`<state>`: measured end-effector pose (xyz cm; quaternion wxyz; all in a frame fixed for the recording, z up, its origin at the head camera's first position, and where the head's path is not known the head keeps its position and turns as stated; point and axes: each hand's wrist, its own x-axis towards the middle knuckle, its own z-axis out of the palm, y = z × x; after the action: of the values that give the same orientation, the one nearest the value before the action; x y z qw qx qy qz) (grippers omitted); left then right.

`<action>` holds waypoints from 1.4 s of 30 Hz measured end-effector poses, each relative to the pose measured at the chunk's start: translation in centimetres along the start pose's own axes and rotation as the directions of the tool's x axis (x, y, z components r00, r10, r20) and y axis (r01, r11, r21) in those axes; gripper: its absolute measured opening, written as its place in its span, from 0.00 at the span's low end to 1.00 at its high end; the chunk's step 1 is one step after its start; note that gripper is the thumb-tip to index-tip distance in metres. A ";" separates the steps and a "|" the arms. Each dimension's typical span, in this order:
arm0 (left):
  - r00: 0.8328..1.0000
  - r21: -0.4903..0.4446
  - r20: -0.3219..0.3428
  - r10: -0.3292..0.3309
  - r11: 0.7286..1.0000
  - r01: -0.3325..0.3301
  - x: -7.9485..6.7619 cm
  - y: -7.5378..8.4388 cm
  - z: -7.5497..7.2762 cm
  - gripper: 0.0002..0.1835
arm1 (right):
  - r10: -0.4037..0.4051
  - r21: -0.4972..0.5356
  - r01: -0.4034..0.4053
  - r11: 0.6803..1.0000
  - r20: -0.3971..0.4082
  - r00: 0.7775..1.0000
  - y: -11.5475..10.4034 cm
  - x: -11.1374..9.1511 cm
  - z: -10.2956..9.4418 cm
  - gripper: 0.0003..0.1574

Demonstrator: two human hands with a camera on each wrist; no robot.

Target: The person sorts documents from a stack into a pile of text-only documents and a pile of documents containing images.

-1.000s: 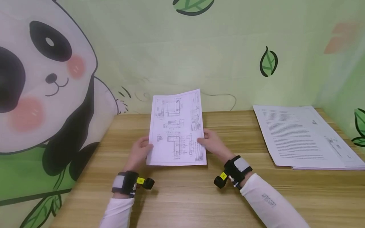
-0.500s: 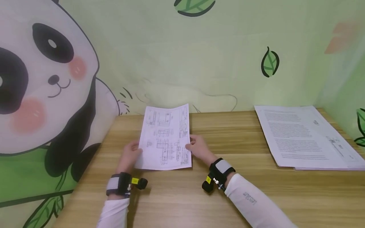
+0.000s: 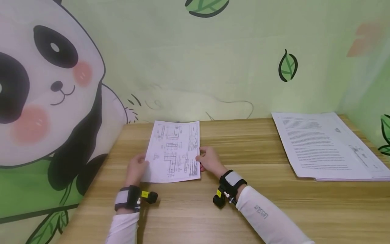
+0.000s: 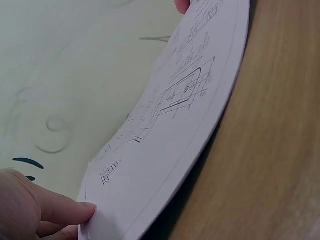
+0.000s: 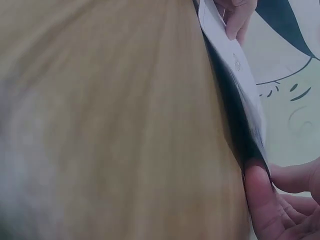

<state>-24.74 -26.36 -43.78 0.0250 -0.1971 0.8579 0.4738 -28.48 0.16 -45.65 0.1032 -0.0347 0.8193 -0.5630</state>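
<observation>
A white paper sheet (image 3: pixel 173 152) printed with a technical drawing is held by its two sides over the left-middle part of the table. My left hand (image 3: pixel 136 168) pinches its left edge, thumb on top, as the left wrist view also shows with the thumb (image 4: pixel 80 212). On the opposite edge my right hand (image 3: pixel 211 161) pinches the paper between thumb and fingers. The right wrist view shows some fingers (image 5: pixel 262 200) under the sheet. There the near edge is bowed slightly off the wood, with a dark gap beneath. Whether it is one sheet or several I cannot tell.
A stack of printed papers (image 3: pixel 320 145) lies at the right on the wooden table (image 3: pixel 243 210). Behind the table hangs a pale green backdrop (image 3: pixel 237 67) with a panda and leaves. A small camera juts from each wrist strap (image 3: pixel 233 183).
Both hands have brought the sheet left and down, from raised and tilted up to lying much flatter near the tabletop. The paper stack at the right has stayed put.
</observation>
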 end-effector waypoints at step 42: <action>0.943 -0.076 -0.002 0.333 0.940 -0.332 -2.8 7.4 6.8 0.20 | -0.186 -0.209 0.170 0.963 -0.062 0.980 1.3 -4.0 -15.2 0.30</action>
<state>-25.82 -16.39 -40.93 -0.0579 -0.0475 0.8603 0.5043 -27.65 15.20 -41.12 0.0146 -0.0956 0.8694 -0.4845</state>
